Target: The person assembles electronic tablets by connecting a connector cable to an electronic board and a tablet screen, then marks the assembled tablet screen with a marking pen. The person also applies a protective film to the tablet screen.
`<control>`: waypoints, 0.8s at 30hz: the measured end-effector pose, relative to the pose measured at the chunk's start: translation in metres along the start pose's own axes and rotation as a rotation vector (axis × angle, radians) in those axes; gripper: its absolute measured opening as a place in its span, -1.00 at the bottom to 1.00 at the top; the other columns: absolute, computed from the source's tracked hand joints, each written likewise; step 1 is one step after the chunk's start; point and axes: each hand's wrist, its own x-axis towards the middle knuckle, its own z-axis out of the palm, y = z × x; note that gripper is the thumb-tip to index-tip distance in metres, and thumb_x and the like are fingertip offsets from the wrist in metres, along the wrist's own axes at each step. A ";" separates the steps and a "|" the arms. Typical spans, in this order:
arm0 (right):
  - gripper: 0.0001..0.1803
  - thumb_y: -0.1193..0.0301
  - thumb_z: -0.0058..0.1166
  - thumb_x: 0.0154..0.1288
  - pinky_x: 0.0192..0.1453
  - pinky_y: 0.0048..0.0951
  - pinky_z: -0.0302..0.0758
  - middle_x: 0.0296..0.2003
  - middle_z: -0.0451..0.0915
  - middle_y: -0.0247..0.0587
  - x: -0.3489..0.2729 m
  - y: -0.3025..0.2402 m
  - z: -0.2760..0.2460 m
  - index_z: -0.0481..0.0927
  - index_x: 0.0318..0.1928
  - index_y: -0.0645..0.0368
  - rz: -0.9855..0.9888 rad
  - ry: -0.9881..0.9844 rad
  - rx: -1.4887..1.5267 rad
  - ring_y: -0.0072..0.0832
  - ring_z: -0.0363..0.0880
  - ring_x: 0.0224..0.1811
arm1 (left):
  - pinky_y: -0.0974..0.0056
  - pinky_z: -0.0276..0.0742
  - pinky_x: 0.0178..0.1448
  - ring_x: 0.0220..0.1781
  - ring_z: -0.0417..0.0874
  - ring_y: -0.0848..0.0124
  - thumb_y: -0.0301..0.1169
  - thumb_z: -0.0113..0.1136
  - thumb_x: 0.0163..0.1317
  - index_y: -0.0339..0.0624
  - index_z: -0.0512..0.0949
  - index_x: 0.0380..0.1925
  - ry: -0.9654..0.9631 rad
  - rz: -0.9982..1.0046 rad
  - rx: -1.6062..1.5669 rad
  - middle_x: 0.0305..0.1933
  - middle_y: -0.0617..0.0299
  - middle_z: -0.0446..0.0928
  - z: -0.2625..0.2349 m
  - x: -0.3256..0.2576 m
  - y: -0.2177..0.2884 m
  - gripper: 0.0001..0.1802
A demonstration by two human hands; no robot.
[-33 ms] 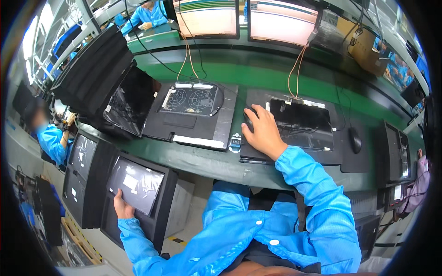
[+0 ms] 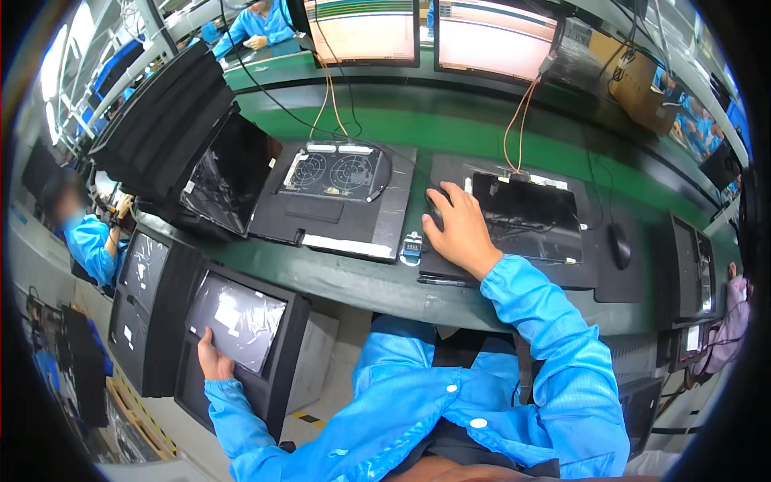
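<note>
My left hand (image 2: 215, 360) grips the lower left edge of a dark flat panel in clear film (image 2: 249, 325), thumb on top and fingers mostly hidden. White labels sit on the panel, which lies within a black foam tray (image 2: 295, 341). On the bench, my right hand (image 2: 462, 229) curves over a dark rounded computer mouse (image 2: 434, 211), largely covered by the fingers. Just right of that hand, a glossy black screen panel (image 2: 534, 213) rests on a dark mat. Beside the mat stands a small blue-and-white device (image 2: 411, 248).
A black fixture (image 2: 337, 173) with two printed circles stands at left centre, cabled. Black trays are stacked (image 2: 165, 120) at far left. Another mouse (image 2: 618, 245) sits right. Two monitors (image 2: 361, 32) face me. Co-workers (image 2: 92, 245) are around.
</note>
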 end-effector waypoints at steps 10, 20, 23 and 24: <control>-0.49 0.31 0.26 0.32 0.44 0.06 0.37 0.25 0.47 0.24 0.000 -0.008 0.005 0.56 0.23 0.25 0.013 -0.023 0.016 0.14 0.43 0.34 | -0.08 0.41 0.53 0.37 0.56 0.01 -0.35 -0.04 0.62 -0.40 0.43 0.30 -0.038 0.118 0.013 0.34 -0.08 0.54 -0.019 0.007 0.001 -0.59; -0.38 0.20 0.32 0.20 0.32 0.07 0.44 0.26 0.43 0.21 0.000 -0.002 -0.006 0.57 0.20 0.29 -0.024 0.175 0.091 0.13 0.45 0.25 | 0.04 0.51 0.35 0.11 0.63 0.22 -0.20 0.13 0.50 -0.37 0.46 0.27 0.176 0.603 0.628 0.15 0.07 0.60 -0.061 0.078 0.007 -0.49; -0.40 0.27 0.34 0.23 0.38 0.07 0.42 0.29 0.42 0.16 -0.001 0.003 -0.001 0.54 0.24 0.27 -0.082 0.343 0.248 0.08 0.44 0.31 | -0.26 0.45 0.37 0.16 0.68 0.04 -0.18 -0.01 0.56 -0.22 0.48 0.34 -0.230 0.883 1.578 0.13 0.01 0.70 -0.110 0.140 0.033 -0.50; -0.41 0.29 0.34 0.25 0.41 0.06 0.41 0.29 0.43 0.14 -0.012 0.013 -0.025 0.54 0.24 0.26 -0.083 0.385 0.235 0.06 0.43 0.33 | -0.26 0.41 0.40 0.20 0.66 0.01 -0.12 0.05 0.52 -0.24 0.51 0.32 -0.244 0.965 1.620 0.16 -0.03 0.69 -0.092 0.147 0.024 -0.46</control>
